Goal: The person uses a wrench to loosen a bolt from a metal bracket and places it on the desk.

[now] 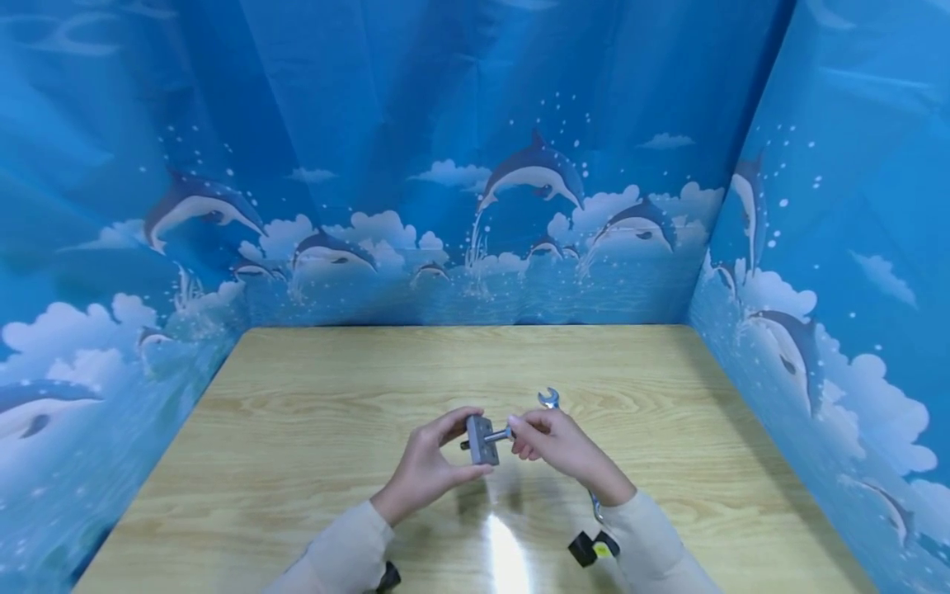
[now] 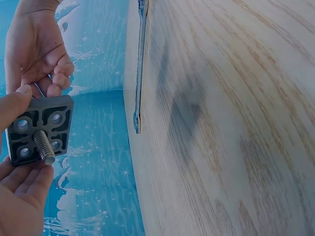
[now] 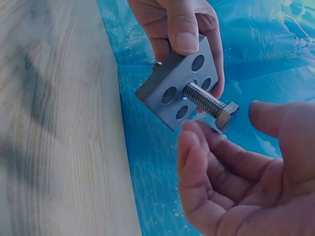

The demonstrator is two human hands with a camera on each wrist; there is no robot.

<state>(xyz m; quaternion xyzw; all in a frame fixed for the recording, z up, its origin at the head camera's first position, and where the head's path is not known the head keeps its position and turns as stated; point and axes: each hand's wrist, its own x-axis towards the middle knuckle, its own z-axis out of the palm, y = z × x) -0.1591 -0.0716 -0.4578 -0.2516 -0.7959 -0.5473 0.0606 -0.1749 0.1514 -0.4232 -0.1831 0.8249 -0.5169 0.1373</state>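
My left hand [image 1: 430,466] grips a grey square plate [image 3: 179,88] by its edges, between thumb and fingers. The plate stands on edge above the table, with several round holes in it. A hex bolt [image 3: 205,101] runs through its middle; the threaded end sticks out of the ribbed back in the left wrist view. My right hand [image 1: 552,445] is at the bolt's head, fingers loosely bent around it. In the right wrist view the right thumb [image 3: 268,118] stands apart from the head. Whether a fingertip touches the head, I cannot tell.
On the wooden table [image 1: 334,396] lies a metal wrench [image 1: 549,399], partly hidden under my right forearm. A black strapped device [image 1: 586,549] is at my right sleeve. Blue dolphin-print curtains [image 1: 445,206] close off the back and both sides.
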